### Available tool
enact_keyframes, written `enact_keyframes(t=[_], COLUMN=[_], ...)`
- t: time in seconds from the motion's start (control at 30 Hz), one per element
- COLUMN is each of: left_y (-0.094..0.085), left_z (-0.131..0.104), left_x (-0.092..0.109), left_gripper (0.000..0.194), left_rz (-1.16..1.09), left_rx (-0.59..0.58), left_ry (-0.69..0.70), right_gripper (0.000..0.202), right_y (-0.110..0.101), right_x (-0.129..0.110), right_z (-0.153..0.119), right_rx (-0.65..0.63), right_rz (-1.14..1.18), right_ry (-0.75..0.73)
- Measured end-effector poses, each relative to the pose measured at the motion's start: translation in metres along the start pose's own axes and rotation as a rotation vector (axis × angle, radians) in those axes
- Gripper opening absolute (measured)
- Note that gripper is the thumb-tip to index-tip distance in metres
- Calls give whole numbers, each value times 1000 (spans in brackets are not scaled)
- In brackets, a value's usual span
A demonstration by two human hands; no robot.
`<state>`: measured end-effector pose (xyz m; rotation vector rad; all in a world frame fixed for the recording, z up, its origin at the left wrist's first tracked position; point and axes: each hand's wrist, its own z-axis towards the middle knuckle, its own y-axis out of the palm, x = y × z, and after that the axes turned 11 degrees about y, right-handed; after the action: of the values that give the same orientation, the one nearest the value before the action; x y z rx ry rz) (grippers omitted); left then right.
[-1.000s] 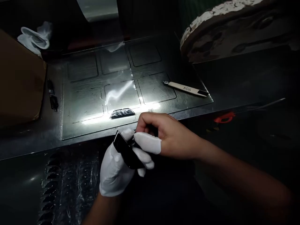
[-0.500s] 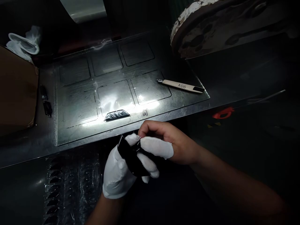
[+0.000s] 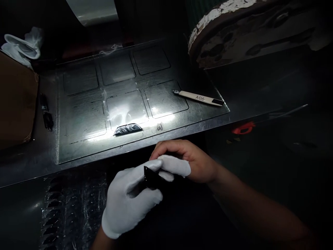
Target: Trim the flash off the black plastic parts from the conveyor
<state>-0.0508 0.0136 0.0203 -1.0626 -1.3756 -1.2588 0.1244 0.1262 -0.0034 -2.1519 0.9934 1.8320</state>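
My left hand [image 3: 132, 199], in a white glove, is closed around a small, flat, glossy black part [image 3: 151, 177], held on edge between thumb and fingers below the table's front edge. My right hand [image 3: 184, 161] is bare except for a white cover on the thumb. Its bent fingers and covered thumb meet at the far end of the black part, against the gloved fingertips; whatever they pinch is hidden. Nearby on the table lies a dark trapezoid piece [image 3: 128, 129] with a wrinkled, shiny surface. A pale craft knife labelled A06 [image 3: 199, 98] rests farther right.
A clear sheet with outlined rectangles [image 3: 83, 121] covers the metal table. Left are a black marker [image 3: 46, 113], a cardboard box [image 3: 17, 100] and white cloth-like material [image 3: 24, 45]. Clear trays with black pieces [image 3: 73, 208] sit lower left. A heavy round base [image 3: 223, 38] stands back right; something red [image 3: 243, 128] lies beyond the edge.
My left hand has turned the black part so that it shows narrower, with the thumb now below it. The right hand stays close to it, slightly lower. The view has shifted a little.
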Motion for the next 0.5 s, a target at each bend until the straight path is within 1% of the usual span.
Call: enact_keyframes(t=[0.07,0.13,0.27,0.33,0.4,0.43,0.47,0.5], left_y=[0,0,-1,-2,0,2,4,7], left_z=[3,4,3,1,-1,-2,-3,-4], left_x=[6,8,7,6,3,2,0,-1], left_gripper=[40,42,43,39,33,33,38,44], left_rz=[179,260,291,196,-37,-161,-274,-368], left_rx=[-42,-89,-82,-51,18,48,74,108], left_ry=[121,195,198,113,-34,-95,-132,-147], right_gripper=[19,19,20,21,21,21,21,20], right_y=[-2,-2,-2,-1,2,3,5,7], right_x=[3,5,7,7,6,5,4,2], right_z=[1,1,2,2,3,4,6,7], right_rx=[-15,-20,-10,-2,15,26,36,44], right_rz=[8,5,-12,0,32,52,71,84], right_ry=[-39,-55,-45,-34,8,38,68,88])
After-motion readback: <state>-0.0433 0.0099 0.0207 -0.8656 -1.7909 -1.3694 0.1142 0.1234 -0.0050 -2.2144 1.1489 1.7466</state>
